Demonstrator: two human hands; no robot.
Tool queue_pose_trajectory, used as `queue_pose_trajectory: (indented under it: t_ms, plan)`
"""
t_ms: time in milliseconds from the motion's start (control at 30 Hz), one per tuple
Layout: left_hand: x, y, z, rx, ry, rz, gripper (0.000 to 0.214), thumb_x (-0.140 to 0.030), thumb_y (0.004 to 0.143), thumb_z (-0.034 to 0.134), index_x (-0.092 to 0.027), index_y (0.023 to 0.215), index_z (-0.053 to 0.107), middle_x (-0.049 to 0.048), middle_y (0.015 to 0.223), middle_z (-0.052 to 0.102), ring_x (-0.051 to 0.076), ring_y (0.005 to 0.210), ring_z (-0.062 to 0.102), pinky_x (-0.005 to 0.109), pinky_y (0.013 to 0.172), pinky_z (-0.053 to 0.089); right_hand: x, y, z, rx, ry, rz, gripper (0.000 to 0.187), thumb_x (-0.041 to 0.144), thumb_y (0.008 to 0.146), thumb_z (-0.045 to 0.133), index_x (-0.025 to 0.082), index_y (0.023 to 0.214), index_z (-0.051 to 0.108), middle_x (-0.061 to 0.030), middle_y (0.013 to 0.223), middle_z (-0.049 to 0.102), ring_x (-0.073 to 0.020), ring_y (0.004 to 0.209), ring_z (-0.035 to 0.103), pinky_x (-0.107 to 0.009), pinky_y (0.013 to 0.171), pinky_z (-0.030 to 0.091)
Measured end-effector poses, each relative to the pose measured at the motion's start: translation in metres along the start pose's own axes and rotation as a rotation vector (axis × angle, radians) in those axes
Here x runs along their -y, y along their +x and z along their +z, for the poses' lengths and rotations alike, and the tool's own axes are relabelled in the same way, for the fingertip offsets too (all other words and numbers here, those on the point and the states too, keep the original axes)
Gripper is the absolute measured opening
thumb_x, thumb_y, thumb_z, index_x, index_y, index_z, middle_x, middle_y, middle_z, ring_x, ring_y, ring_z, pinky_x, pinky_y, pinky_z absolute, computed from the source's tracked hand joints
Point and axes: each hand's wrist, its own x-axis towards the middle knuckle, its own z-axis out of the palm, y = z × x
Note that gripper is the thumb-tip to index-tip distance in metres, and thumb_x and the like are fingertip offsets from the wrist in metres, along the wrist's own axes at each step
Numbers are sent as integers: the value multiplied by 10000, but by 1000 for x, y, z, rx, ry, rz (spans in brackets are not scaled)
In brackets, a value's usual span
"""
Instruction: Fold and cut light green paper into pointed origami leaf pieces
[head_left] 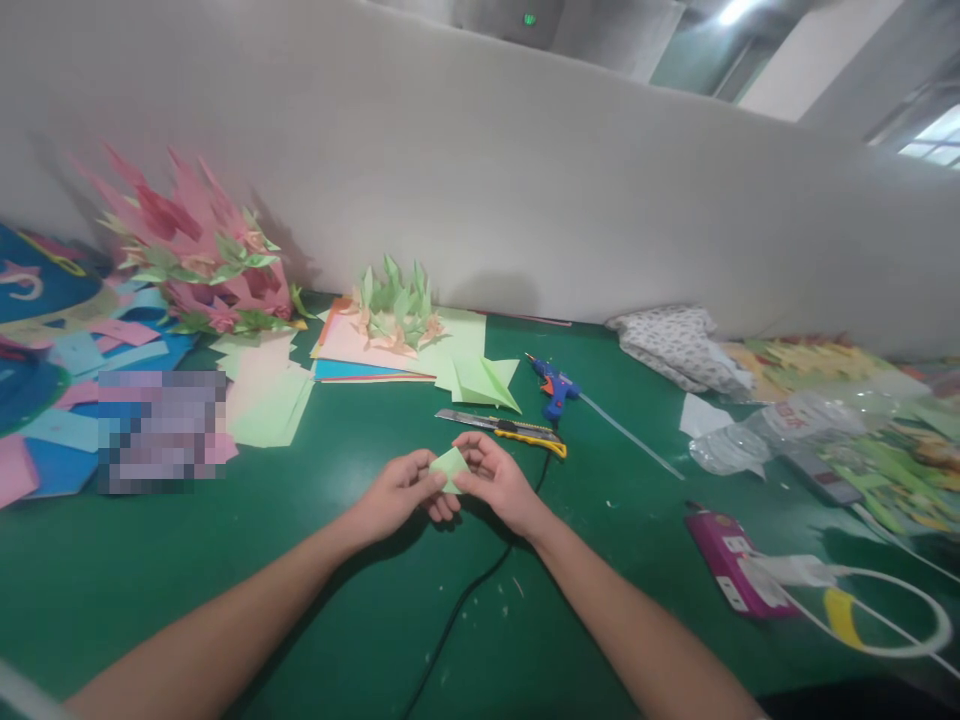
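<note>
Both hands meet over the green table (300,560) and pinch a small folded piece of light green paper (450,467). My left hand (401,492) grips its left side with fingers curled. My right hand (499,478) grips its right side, fingers closed on the paper. Just beyond the hands lies a yellow utility knife (502,427). A blue glue gun (556,389) rests further back to the right, with a black cord (465,600) running toward me between my forearms.
Stacked coloured sheets with folded green paper flowers (394,305) lie at the back centre. A pink and green paper flower cluster (199,250) stands at the back left. A purple power strip (731,560) with white plug, a plastic bottle (757,435) and patterned cloth (679,345) sit right.
</note>
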Motion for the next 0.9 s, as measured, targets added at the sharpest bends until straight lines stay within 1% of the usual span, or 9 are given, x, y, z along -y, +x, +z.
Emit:
queue_pose_trajectory:
  t_ms: [167,300,433,567,633,767,900]
  plan:
    - [-2,4,2,35,-47,-2,354,-452,768,597,-118,809,488,91,718,671,138,594,627,267,593,497,2,-1,-4,-22,23,26,404,295,704,693,202,1035,481,-11,874,582,-114,757,564,-251,710,430]
    - [-9,1,4,35,-27,-21,346,-453,775,587,-124,809,487,84,727,668,135,609,627,265,607,492,3,-3,-2,-22,43,31,432,302,700,697,202,1061,484,-10,875,591,-118,761,575,-258,717,439]
    - [-10,-2,4,34,16,-13,324,-447,801,554,-131,806,482,67,718,661,126,615,620,254,607,482,4,-3,0,9,69,50,426,306,707,693,205,1069,492,-16,896,595,-117,766,579,-259,727,442]
    - [-8,-4,3,-13,67,38,311,-447,824,519,-140,797,474,35,671,641,118,595,609,243,587,471,4,0,1,3,83,64,427,303,667,726,199,1024,517,-15,899,595,-122,796,571,-260,749,439]
    - [-7,-4,2,-40,91,43,315,-450,819,523,-141,782,471,29,650,636,115,569,600,240,563,464,3,1,1,-11,76,66,383,298,655,735,189,965,537,-7,868,597,-117,785,565,-257,751,434]
    - [-9,-6,0,-39,116,19,329,-458,811,528,-135,786,474,58,698,657,122,571,606,252,564,471,0,2,1,-10,39,47,282,296,683,713,169,885,563,5,813,588,-100,730,547,-245,734,422]
    - [-10,-9,-2,26,90,-2,312,-436,830,515,-125,836,483,99,805,672,130,628,623,260,607,481,-2,2,0,-10,64,45,309,283,665,726,179,903,559,13,826,577,-97,742,543,-238,738,417]
